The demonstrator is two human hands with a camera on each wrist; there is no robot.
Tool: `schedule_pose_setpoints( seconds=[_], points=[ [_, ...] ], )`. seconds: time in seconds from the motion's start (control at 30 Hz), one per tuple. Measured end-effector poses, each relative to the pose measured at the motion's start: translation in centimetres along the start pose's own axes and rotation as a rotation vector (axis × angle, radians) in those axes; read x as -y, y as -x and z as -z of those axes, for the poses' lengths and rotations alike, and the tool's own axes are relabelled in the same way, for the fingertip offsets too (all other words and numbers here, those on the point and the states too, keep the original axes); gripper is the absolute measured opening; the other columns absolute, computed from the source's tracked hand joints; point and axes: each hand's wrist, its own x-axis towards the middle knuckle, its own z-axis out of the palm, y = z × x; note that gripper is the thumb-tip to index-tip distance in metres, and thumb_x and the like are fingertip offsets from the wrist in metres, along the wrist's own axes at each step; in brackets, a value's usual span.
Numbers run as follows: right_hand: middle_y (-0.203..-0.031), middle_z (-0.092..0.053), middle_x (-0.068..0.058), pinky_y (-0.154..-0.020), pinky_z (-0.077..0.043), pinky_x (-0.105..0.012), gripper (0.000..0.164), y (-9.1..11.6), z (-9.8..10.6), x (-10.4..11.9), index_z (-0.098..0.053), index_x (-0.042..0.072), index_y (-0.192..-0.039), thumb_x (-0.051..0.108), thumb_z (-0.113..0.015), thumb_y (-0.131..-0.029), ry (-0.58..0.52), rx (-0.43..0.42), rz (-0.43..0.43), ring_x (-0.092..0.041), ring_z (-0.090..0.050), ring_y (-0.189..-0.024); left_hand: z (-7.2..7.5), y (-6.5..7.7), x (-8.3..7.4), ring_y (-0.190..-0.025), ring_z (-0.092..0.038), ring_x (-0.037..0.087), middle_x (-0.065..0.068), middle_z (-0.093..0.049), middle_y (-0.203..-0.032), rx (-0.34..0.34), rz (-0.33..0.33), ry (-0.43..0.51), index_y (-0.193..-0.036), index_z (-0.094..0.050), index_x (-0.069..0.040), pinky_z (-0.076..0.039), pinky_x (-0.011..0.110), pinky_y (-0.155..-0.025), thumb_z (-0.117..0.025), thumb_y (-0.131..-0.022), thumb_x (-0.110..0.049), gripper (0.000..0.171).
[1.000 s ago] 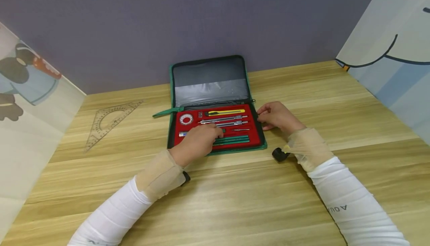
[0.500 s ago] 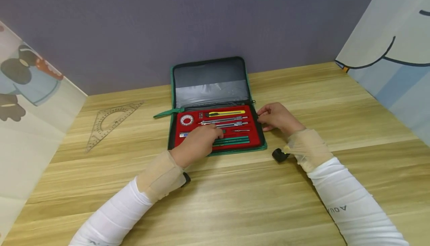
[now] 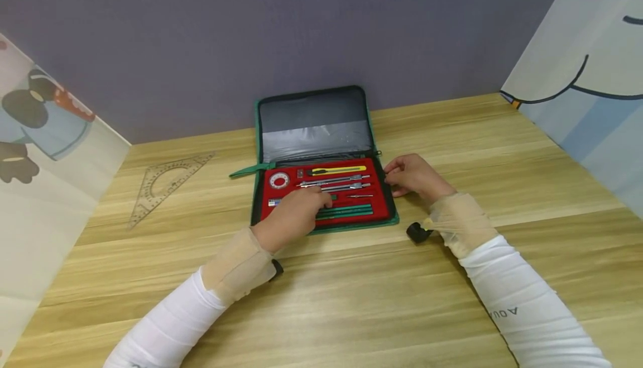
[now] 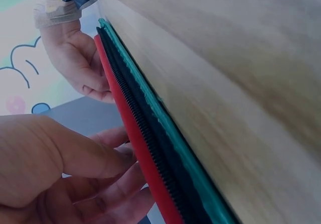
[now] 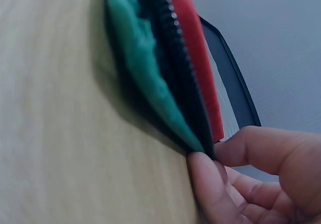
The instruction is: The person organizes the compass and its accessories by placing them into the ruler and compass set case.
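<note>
A green zippered case (image 3: 321,230) of drawing instruments lies unfolded on the table, its lid (image 3: 311,108) raised against the wall. My left hand (image 3: 293,211) is over the red insert (image 3: 384,203), fingers bent down among the tools. In the left wrist view its thumb and fingers meet the insert's surface; whether they pinch anything is hidden. Just past the fingertips shows a small green piece (image 3: 334,197). Green pencils (image 3: 351,210) lie in front of it, and metal compasses (image 3: 346,181) behind. My right hand (image 3: 414,177) pinches the case's right edge between thumb and finger (image 5: 208,176).
Also in the insert are a yellow cutter knife (image 3: 339,170), a round white ring-shaped piece (image 3: 278,180) and an eraser (image 3: 274,201). A green strap (image 3: 248,169) sticks out left. A clear set square (image 3: 168,184) lies further left. A grey wall (image 3: 321,27) closes off the back.
The left hand has drawn back very slightly to the left over the insert. My right hand keeps its hold on the case's edge.
</note>
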Motion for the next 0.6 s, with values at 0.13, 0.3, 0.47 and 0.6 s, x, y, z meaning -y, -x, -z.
schedule_pose_setpoints(
  seconds=[0.13, 0.3, 0.47, 0.6],
  points=[
    [-0.096, -0.053, -0.014, -0.061, -0.056, -0.026, 0.032, 0.0, 0.0, 0.0, -0.049, -0.012, -0.117, 0.0, -0.056, -0.088, 0.005, -0.001, 0.002, -0.012, -0.057, -0.072, 0.2, 0.3, 0.2, -0.096, -0.062, 0.02, 0.007, -0.067, -0.108, -0.012, 0.031, 0.006, -0.109, -0.067, -0.006, -0.052, 0.031, -0.082, -0.054, -0.083, 0.014, 0.036],
    [-0.097, -0.053, -0.014, -0.061, -0.056, -0.025, 0.032, 0.1, 0.1, 0.0, -0.049, -0.012, -0.117, 0.001, -0.056, -0.088, 0.004, 0.0, 0.014, -0.012, -0.055, -0.074, 0.5, 0.9, 0.8, -0.097, -0.062, 0.019, 0.006, -0.067, -0.106, -0.026, 0.048, -0.003, -0.106, -0.068, -0.006, -0.052, 0.031, -0.082, -0.054, -0.085, 0.011, 0.031],
    [-0.096, -0.054, -0.013, -0.062, -0.056, -0.025, 0.031, 0.0, 0.1, -0.1, -0.049, -0.011, -0.116, 0.001, -0.056, -0.088, 0.004, 0.008, 0.017, -0.012, -0.055, -0.075, 0.7, 1.7, 2.1, -0.089, -0.063, 0.021, 0.007, -0.068, -0.101, -0.086, 0.043, -0.023, -0.104, -0.068, -0.006, -0.054, 0.032, -0.075, -0.057, -0.088, 0.004, 0.022],
    [-0.096, -0.054, -0.013, -0.061, -0.056, -0.026, 0.032, 0.0, 0.0, 0.1, -0.049, -0.011, -0.117, 0.001, -0.056, -0.088, 0.001, 0.004, 0.017, -0.012, -0.056, -0.073, 1.1, 2.5, 3.7, -0.083, -0.064, 0.023, 0.01, -0.068, -0.096, -0.145, 0.058, -0.042, -0.103, -0.066, -0.003, -0.054, 0.034, -0.07, -0.06, -0.087, 0.002, 0.017]
  ],
)
